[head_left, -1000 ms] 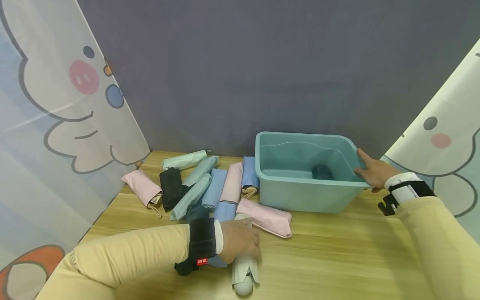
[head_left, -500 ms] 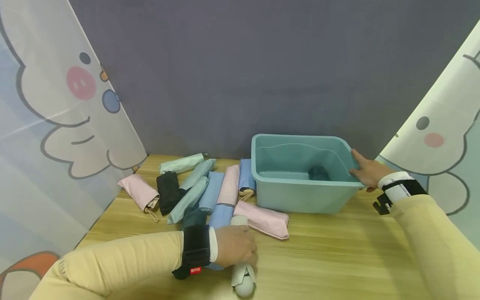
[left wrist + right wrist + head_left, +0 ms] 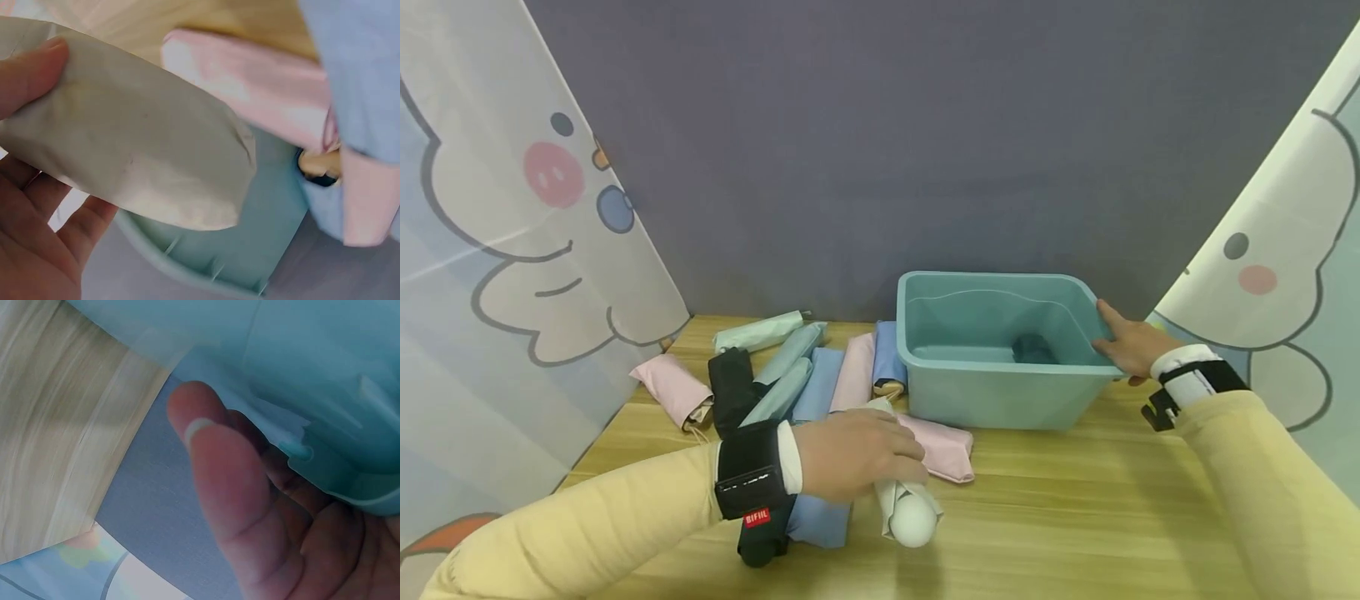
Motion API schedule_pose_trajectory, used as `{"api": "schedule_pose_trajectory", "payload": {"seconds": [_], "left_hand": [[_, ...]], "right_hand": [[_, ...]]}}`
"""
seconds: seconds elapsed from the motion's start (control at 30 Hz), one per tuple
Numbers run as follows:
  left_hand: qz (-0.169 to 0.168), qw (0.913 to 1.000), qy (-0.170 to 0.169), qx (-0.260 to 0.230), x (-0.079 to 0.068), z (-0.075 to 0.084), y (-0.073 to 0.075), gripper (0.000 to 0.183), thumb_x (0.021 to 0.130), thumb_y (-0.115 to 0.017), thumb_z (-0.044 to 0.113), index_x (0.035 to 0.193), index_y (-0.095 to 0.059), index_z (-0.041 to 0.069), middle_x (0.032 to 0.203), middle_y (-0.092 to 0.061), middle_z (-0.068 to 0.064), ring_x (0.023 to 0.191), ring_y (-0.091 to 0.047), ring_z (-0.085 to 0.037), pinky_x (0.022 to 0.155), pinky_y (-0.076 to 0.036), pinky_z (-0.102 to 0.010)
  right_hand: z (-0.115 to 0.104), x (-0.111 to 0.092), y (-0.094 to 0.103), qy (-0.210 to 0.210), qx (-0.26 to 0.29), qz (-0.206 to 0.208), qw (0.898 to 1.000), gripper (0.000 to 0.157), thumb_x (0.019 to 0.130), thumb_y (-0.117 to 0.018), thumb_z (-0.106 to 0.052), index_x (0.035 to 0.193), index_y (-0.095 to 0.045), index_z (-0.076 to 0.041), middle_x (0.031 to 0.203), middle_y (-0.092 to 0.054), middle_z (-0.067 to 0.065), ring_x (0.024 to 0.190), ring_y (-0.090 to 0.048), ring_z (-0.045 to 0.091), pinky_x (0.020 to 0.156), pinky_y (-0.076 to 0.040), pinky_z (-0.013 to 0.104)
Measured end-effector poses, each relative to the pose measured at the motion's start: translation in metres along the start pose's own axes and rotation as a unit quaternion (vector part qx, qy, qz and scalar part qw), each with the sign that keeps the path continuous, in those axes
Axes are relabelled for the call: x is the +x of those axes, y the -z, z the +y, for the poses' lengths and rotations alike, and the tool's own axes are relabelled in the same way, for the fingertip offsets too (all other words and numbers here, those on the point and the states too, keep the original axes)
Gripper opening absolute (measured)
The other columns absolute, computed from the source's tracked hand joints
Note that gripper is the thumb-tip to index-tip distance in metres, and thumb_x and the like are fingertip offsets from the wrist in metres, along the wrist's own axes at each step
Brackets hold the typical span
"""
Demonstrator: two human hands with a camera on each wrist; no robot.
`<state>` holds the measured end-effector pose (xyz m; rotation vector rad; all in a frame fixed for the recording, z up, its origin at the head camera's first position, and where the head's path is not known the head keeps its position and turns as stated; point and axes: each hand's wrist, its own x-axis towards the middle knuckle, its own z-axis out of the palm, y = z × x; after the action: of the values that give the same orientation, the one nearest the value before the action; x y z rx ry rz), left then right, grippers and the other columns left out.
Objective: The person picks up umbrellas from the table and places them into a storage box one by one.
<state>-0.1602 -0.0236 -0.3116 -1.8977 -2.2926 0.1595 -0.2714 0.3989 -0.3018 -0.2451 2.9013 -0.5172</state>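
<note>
My left hand (image 3: pixel 857 454) grips a folded umbrella (image 3: pixel 898 500) in a light grey sleeve, its rounded white end pointing toward me. A shadow lies on the table below that end. In the left wrist view the thumb presses one side of the sleeved umbrella (image 3: pixel 150 131), with the fingers on the other. At the right end of the teal plastic bin (image 3: pixel 1000 396), my right hand (image 3: pixel 1138 343) holds the rim. The right wrist view shows its thumb (image 3: pixel 228 481) up close, beside the bin wall. One dark bundle (image 3: pixel 1033 348) lies inside the bin.
Several sleeved umbrellas lie left of the bin: pink (image 3: pixel 672 388), black (image 3: pixel 732 390), pale green (image 3: pixel 760 332), blue (image 3: pixel 818 385) and others. Another pink one (image 3: pixel 943 448) lies in front of the bin. A grey cloth backdrop (image 3: pixel 880 150) rises behind the wooden table (image 3: pixel 1075 508).
My left hand has lifted the light grey umbrella off the table, and its white end has swung to the right. The right hand stays at the bin's rim.
</note>
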Motion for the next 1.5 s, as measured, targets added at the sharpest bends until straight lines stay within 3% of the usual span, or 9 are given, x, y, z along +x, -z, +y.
{"api": "schedule_pose_trajectory", "payload": {"seconds": [0.23,0.43,0.57,0.67,0.83,1.0,1.13,1.4,1.5], "left_hand": [[0.066,0.9934,0.05,-0.08,-0.009,-0.005,0.033,0.05,0.072,-0.084,0.015,0.115,-0.058,0.018,0.109,-0.062,0.009,0.095,-0.059,-0.007,0.089,-0.047,-0.023],[0.161,0.9705,0.112,-0.14,-0.01,-0.024,0.063,0.06,0.073,-0.082,0.009,0.125,-0.053,0.011,0.113,-0.064,0.003,0.094,-0.06,-0.007,0.082,-0.051,-0.027],[0.24,0.9524,0.133,-0.133,-0.005,-0.039,0.077,0.077,0.076,-0.08,0.009,0.141,-0.037,0.01,0.111,-0.065,-0.002,0.075,-0.058,-0.009,0.065,-0.05,-0.025],[0.274,0.944,0.133,-0.126,0.0,-0.049,0.086,0.087,0.08,-0.08,0.014,0.146,-0.024,0.012,0.112,-0.064,-0.007,0.07,-0.057,-0.01,0.059,-0.048,-0.024],[0.3,0.9326,0.15,-0.134,0.006,-0.064,0.102,0.082,0.083,-0.076,0.014,0.144,-0.022,0.016,0.119,-0.06,-0.01,0.087,-0.062,-0.017,0.067,-0.053,-0.032],[0.343,0.9167,0.15,-0.139,0.011,-0.084,0.117,0.08,0.084,-0.075,0.015,0.144,-0.022,0.015,0.114,-0.058,-0.007,0.085,-0.062,-0.016,0.066,-0.055,-0.032],[0.356,0.9055,0.142,-0.182,0.018,-0.099,0.127,0.081,0.085,-0.074,0.013,0.146,-0.021,0.012,0.114,-0.057,-0.006,0.093,-0.062,-0.014,0.074,-0.055,-0.031],[0.361,0.8799,0.186,-0.247,0.049,-0.121,0.139,0.082,0.084,-0.075,0.011,0.146,-0.022,0.018,0.112,-0.055,-0.002,0.098,-0.059,-0.011,0.08,-0.053,-0.031],[0.361,0.8753,0.192,-0.258,0.064,-0.127,0.143,0.082,0.084,-0.075,0.012,0.146,-0.022,0.018,0.112,-0.054,-0.003,0.098,-0.058,-0.013,0.079,-0.053,-0.032]], "right_hand": [[-0.003,0.001,-0.009,0.003,0.008,-0.002,1.0,0.078,0.099,-0.045,-0.023,0.149,0.01,0.0,0.13,-0.025,0.052,0.063,-0.062,0.021,0.049,-0.054,0.034],[-0.006,0.004,-0.011,0.006,0.006,0.008,1.0,0.077,0.1,-0.044,-0.024,0.149,0.01,0.0,0.129,-0.026,0.052,0.059,-0.062,0.022,0.049,-0.054,0.035],[-0.007,0.007,-0.011,0.01,0.006,0.009,1.0,0.077,0.1,-0.044,-0.024,0.149,0.01,0.0,0.129,-0.026,0.052,0.058,-0.063,0.022,0.049,-0.053,0.034],[-0.01,0.007,-0.011,0.012,0.007,0.009,1.0,0.077,0.099,-0.044,-0.023,0.149,0.01,0.001,0.129,-0.026,0.053,0.056,-0.062,0.021,0.048,-0.053,0.034],[-0.016,0.008,-0.011,0.018,0.014,0.008,1.0,0.077,0.099,-0.043,-0.022,0.149,0.01,0.003,0.13,-0.024,0.053,0.06,-0.063,0.024,0.049,-0.054,0.034],[-0.019,0.01,-0.009,0.02,0.013,0.003,1.0,0.078,0.099,-0.044,-0.022,0.149,0.011,0.002,0.131,-0.022,0.053,0.062,-0.064,0.025,0.049,-0.054,0.035],[-0.02,0.011,-0.006,0.019,0.01,0.004,1.0,0.078,0.1,-0.043,-0.022,0.149,0.012,0.002,0.131,-0.022,0.053,0.06,-0.064,0.025,0.049,-0.053,0.035],[-0.018,0.012,-0.005,0.022,0.008,0.003,1.0,0.077,0.099,-0.042,-0.022,0.148,0.011,0.003,0.129,-0.023,0.054,0.055,-0.062,0.021,0.049,-0.053,0.036],[-0.016,0.01,-0.004,0.017,0.01,0.004,1.0,0.078,0.099,-0.043,-0.022,0.148,0.012,0.003,0.13,-0.021,0.054,0.057,-0.062,0.022,0.049,-0.054,0.036]]}}
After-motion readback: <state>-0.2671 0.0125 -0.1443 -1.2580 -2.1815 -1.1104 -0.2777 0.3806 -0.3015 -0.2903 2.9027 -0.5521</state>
